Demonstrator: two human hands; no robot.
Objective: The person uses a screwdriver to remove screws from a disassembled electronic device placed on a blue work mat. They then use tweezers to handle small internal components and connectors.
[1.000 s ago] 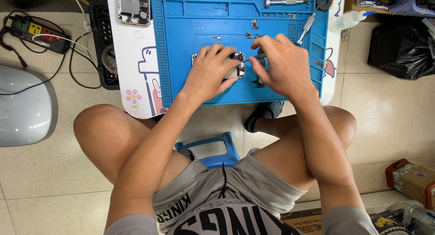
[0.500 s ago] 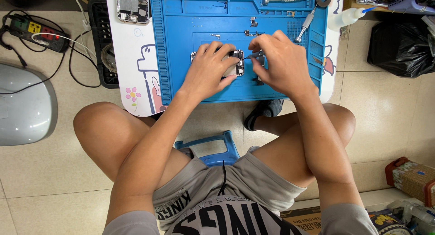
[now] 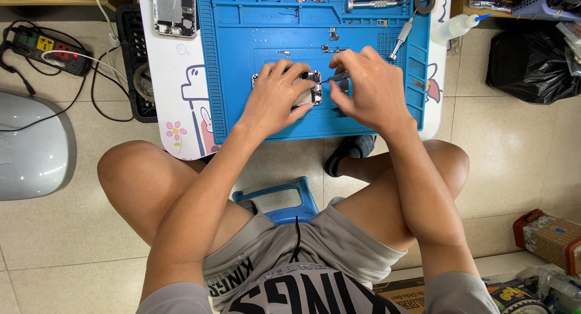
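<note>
On a blue repair mat (image 3: 242, 108) lies a small opened phone body (image 3: 313, 89), mostly covered by my hands. My left hand (image 3: 275, 99) presses down on it and holds it steady. My right hand (image 3: 372, 87) grips a thin dark screwdriver (image 3: 334, 78) whose tip points left onto the phone's inner parts. Both hands touch at the phone in the mat's middle.
Another opened phone (image 3: 174, 11) lies on the white table (image 3: 166, 90) at the upper left. Screwdrivers (image 3: 369, 0), a tape roll (image 3: 425, 0) and a small bottle (image 3: 460, 26) sit along the mat's top. A power strip (image 3: 45, 50), black bag (image 3: 526, 62) and blue stool (image 3: 278, 202) are on the floor.
My hands stay on the phone; the right hand has shifted slightly, and the screwdriver tip now sits at the phone's upper edge.
</note>
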